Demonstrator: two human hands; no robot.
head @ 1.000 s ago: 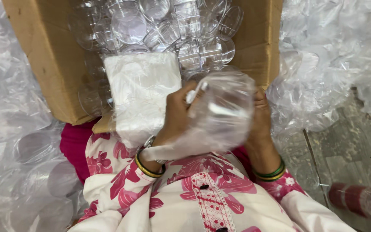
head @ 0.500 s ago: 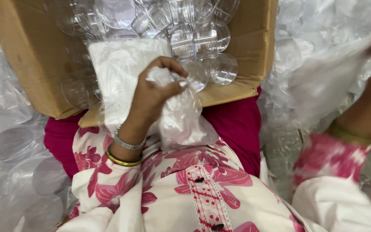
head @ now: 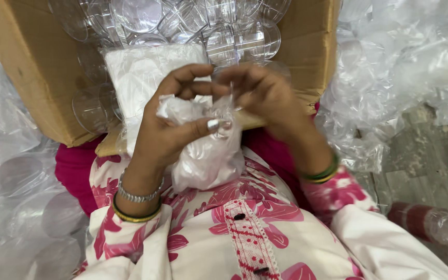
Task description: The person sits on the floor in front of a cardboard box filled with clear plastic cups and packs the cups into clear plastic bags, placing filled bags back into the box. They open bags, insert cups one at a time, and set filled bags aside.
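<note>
Holding a small plastic bag (head: 206, 155) in my left hand (head: 167, 135), my right hand (head: 260, 93) pinches its top, just below the box (head: 32, 67).

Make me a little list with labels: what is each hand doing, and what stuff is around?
left hand: grips the gathered neck of a small clear plastic bag of transparent pieces
right hand: fingers pinch the top of the same bag
bag position: hangs over the lap, above a white and pink floral garment
in front: brown cardboard box with round clear plastic containers and a white packet
sides: heaps of clear plastic bags
lower right: reddish plastic bottle lying on the floor
</note>
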